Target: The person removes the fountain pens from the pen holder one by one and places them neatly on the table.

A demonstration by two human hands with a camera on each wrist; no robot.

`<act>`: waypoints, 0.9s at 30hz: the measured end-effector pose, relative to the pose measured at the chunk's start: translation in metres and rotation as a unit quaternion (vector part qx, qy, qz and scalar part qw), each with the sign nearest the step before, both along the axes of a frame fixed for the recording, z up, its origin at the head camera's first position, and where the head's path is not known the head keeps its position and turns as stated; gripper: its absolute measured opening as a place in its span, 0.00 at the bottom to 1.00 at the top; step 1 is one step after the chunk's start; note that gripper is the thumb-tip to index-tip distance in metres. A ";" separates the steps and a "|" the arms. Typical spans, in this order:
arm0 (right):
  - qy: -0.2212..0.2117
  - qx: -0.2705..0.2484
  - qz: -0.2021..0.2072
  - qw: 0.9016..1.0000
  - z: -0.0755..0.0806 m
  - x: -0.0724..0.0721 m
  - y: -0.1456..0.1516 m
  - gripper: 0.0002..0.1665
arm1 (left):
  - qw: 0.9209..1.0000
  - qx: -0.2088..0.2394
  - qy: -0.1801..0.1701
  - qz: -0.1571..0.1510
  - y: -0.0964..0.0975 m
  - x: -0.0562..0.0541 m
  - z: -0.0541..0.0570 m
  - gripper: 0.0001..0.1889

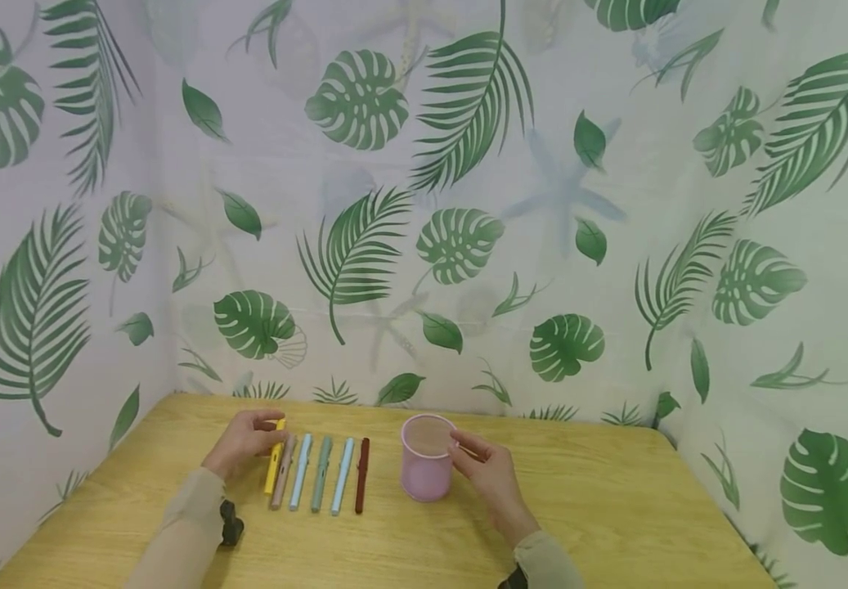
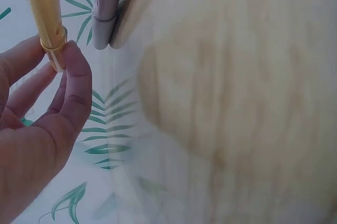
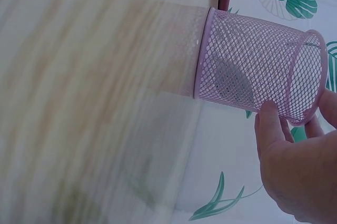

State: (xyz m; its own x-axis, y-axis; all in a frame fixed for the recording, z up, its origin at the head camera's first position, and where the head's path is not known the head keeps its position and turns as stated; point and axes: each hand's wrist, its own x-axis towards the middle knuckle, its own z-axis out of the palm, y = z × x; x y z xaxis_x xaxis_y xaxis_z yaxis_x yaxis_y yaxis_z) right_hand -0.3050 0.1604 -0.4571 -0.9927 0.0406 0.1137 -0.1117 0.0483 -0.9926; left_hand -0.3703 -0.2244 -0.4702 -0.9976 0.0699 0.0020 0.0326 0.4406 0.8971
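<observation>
My left hand (image 1: 242, 442) pinches a yellow pen (image 1: 272, 473) at the left end of a row of pens on the table. In the left wrist view, the thumb and fingertips close on one end of that yellow pen (image 2: 44, 8). Beside it lie a mauve-brown pen (image 1: 282, 474), a light blue pen (image 1: 301, 473), a green pen (image 1: 321, 474), another light blue pen (image 1: 343, 476) and a dark red pen (image 1: 361, 476). A pink mesh pen holder (image 1: 426, 478) stands upright to their right. My right hand (image 1: 493, 483) grips its rim from the right side.
The wooden table (image 1: 615, 507) meets a white curtain (image 1: 482, 327) printed with green leaves at the back and both sides. A black wrist device (image 1: 230, 523) sits on the left sleeve. The pens lie side by side, close together, left of the holder.
</observation>
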 end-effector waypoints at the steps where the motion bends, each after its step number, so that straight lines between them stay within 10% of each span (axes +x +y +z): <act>1: 0.000 0.001 0.000 1.000 0.001 0.000 0.000 0.23 | 1.000 -0.003 -0.002 0.002 0.000 0.000 0.001 0.25; 27: -0.007 0.006 -0.003 1.000 0.003 0.001 0.001 0.22 | 0.996 -0.077 -0.045 0.026 -0.001 -0.006 -0.001 0.22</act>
State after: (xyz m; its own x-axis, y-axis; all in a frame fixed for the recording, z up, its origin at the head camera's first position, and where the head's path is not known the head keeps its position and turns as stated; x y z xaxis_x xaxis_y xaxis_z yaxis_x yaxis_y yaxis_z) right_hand -0.3039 0.1617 -0.4541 -0.9940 0.0444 0.0996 -0.0969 0.0604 -0.9935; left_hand -0.3759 -0.2253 -0.4714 -0.9955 0.0107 -0.0943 -0.0712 0.5726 0.8167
